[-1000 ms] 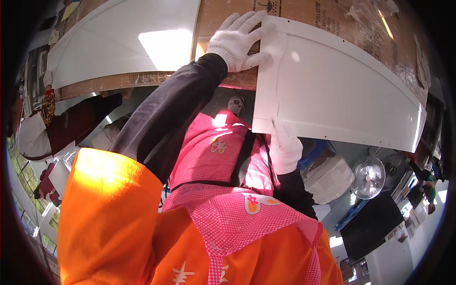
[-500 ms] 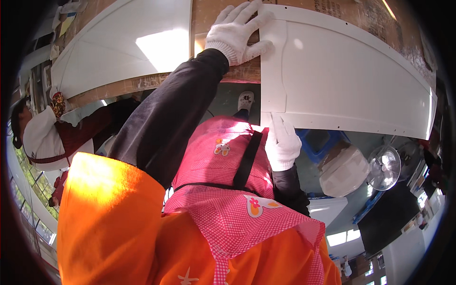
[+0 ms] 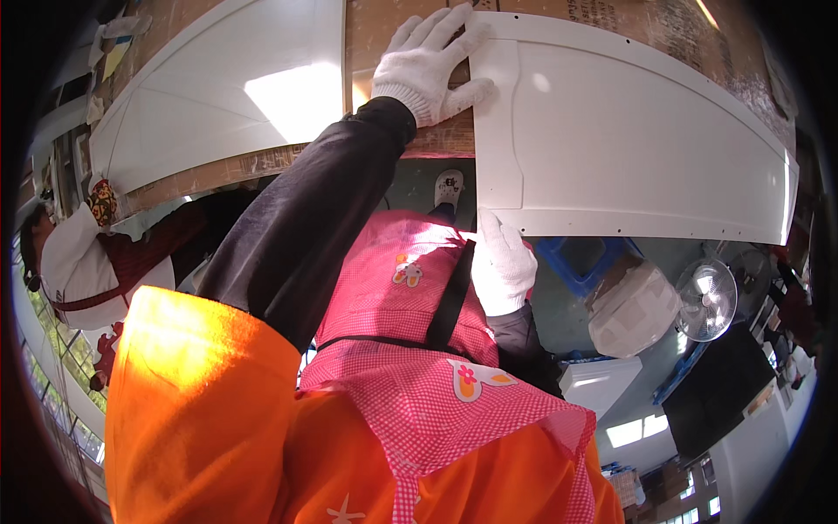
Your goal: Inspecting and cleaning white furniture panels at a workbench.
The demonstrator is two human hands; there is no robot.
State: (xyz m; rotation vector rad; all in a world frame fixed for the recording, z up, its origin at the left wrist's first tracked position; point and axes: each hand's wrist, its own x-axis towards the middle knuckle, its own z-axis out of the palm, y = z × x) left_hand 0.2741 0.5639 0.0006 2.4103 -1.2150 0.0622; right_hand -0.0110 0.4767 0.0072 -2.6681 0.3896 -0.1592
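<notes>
A white panel (image 3: 646, 140) with a raised border and small holes along its edges lies on the cardboard-covered work surface, its near edge overhanging. My left hand (image 3: 428, 70), in a white knit glove, rests with fingers spread at the panel's left edge, partly on brown cardboard. Lower down, my right hand (image 3: 504, 269), also gloved, is at the panel's near left corner. Its fingers are closed at the edge; the thumb and the underside of the panel are hidden.
Left of my arm lies a second white panel (image 3: 218, 87) on cardboard (image 3: 218, 166). A person (image 3: 83, 262) is at the far left. Below the near panel's edge are a blue stool (image 3: 576, 266), a wrapped pale bundle (image 3: 633, 310) and a standing fan (image 3: 707, 299).
My right hand has slid slightly left along the near edge toward the panel's corner. My left hand keeps its place, and the view has shifted a little.
</notes>
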